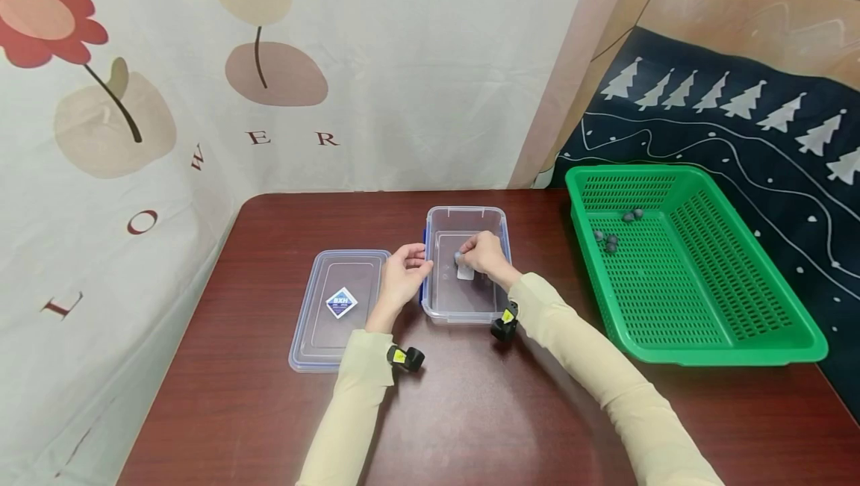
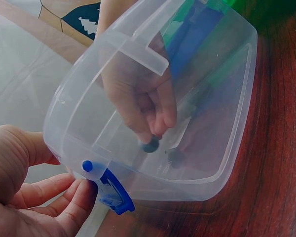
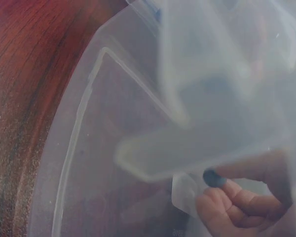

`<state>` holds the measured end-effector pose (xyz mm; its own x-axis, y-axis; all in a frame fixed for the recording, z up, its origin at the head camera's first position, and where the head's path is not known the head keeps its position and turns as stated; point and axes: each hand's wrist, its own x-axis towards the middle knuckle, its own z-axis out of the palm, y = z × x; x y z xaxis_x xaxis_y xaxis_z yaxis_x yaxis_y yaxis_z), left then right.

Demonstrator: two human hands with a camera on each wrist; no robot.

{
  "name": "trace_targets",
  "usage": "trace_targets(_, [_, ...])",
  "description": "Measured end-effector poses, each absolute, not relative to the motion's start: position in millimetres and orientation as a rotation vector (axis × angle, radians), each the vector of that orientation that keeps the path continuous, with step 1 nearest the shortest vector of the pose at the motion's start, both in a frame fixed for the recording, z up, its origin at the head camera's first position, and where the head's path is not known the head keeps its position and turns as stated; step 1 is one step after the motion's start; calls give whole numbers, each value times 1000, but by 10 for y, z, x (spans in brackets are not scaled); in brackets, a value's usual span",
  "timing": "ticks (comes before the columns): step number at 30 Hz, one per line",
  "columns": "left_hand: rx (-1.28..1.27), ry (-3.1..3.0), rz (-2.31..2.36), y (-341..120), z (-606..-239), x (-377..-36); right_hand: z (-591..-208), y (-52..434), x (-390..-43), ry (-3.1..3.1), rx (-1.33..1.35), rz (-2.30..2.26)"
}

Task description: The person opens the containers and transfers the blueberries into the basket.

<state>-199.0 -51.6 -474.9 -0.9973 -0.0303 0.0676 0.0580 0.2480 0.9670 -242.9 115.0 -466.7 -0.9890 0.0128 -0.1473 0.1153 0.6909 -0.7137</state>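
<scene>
A clear plastic box [image 1: 446, 299] with blue side latches [image 2: 113, 190] stands without its lid on the table. My left hand [image 1: 402, 277] holds its left side, thumb and fingertips at the wall beside a latch. Inside the box, my right hand [image 1: 485, 253] pinches a blueberry [image 2: 150, 144] low over the bottom. That same blueberry [image 3: 214, 177] shows between thumb and fingertips in the right wrist view. A dim, dark round shape [image 2: 175, 158] appears near it through the wall. A white label [image 1: 465, 272] is visible on the bottom, partly covered by the hand.
The box's lid [image 1: 312, 337], with a blue and white sticker [image 1: 341, 302], lies flat at left, partly under my left forearm. On the right, a green slatted basket [image 1: 699, 357] contains several blueberries [image 1: 611, 241] near its left wall. Behind the brown table [image 1: 457, 411] hangs a printed cloth.
</scene>
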Motion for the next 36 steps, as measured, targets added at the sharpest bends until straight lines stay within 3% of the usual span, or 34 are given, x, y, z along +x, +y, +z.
trace_targets(18, [-31, -2424, -1883, -529, -4749, -1991, -4088, 1378, -2442, 2614, 132, -1534])
trace_targets(36, [-12, -2419, -1903, -518, -4753, -2002, -3484, 2329, -2429, 2601, 302, -1717])
